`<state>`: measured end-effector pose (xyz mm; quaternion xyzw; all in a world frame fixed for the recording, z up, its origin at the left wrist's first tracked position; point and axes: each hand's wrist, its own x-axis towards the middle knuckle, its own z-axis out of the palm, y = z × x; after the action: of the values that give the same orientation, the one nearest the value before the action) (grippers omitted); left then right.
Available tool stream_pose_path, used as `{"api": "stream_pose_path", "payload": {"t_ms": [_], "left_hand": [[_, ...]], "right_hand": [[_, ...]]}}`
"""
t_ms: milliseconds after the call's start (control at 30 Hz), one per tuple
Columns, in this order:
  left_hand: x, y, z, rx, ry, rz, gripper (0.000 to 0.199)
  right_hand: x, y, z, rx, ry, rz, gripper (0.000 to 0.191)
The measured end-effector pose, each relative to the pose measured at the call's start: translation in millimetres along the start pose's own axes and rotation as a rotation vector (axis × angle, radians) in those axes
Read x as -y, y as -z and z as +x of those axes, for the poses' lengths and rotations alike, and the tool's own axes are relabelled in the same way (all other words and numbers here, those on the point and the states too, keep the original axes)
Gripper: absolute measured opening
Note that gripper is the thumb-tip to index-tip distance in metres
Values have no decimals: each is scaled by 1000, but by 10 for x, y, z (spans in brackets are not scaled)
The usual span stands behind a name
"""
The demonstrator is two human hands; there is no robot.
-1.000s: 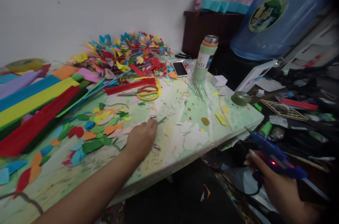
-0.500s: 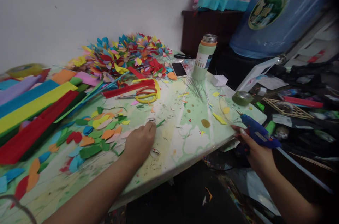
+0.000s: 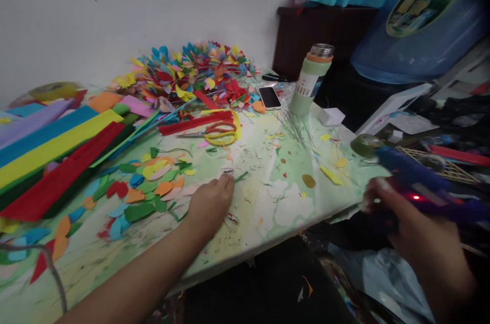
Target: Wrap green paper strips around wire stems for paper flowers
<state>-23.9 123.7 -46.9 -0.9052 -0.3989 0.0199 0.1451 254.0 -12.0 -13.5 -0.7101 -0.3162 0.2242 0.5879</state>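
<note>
My left hand (image 3: 212, 201) rests on the table with its fingers closed in a pinch. A narrow green strip (image 3: 241, 177) sticks out beyond the fingertips; the rest of it is hidden by the hand. At the right table edge, my right hand (image 3: 417, 232) is wrapped round a blue hot glue gun (image 3: 424, 186) with a small red light glowing on its side. Motion smears both the gun and this hand. Left of my left hand lie loose paper petals and leaves (image 3: 147, 189). Yellow-and-red-handled scissors (image 3: 220, 133) lie farther back.
A heap of paper flowers (image 3: 191, 76) sits against the wall. Folded crepe paper strips (image 3: 57, 166) cover the left side. Toward the back stand a phone (image 3: 270, 98) and a green thermos (image 3: 311, 79), with thin wires before it. A big blue water bottle (image 3: 413, 23) rises behind right.
My right hand and the glue gun have moved right, and the gun's red light now shows. The whole view has shifted slightly; my left hand keeps its place on the table.
</note>
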Motion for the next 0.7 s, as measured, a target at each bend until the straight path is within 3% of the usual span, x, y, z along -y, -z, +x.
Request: {"api": "stream_pose_path", "payload": {"t_ms": [33, 100, 200, 333, 467, 633, 700], "left_hand": [[2, 2, -8, -1, -4, -1, 33], [5, 3, -28, -12, -12, -2, 32], [13, -14, -51, -36, -21, -2, 31], [28, -38, -43, -4, -28, -23, 29], [27, -23, -23, 37, -64, -57, 28], [14, -8, 4, 86, -104, -73, 28], [12, -17, 14, 81, -107, -67, 29]], "right_hand": [[59, -83, -60, 99, -13, -16, 25], [134, -287, -150, 422, -84, -98, 30], [164, -621, -182, 630, -94, -215, 26], [158, -944, -88, 724, 156, -378, 12], [157, -1070, 6, 742, 300, -533, 12], [99, -1069, 34, 810, 304, -609, 11], [49, -1057, 45, 811, 271, -542, 6]]}}
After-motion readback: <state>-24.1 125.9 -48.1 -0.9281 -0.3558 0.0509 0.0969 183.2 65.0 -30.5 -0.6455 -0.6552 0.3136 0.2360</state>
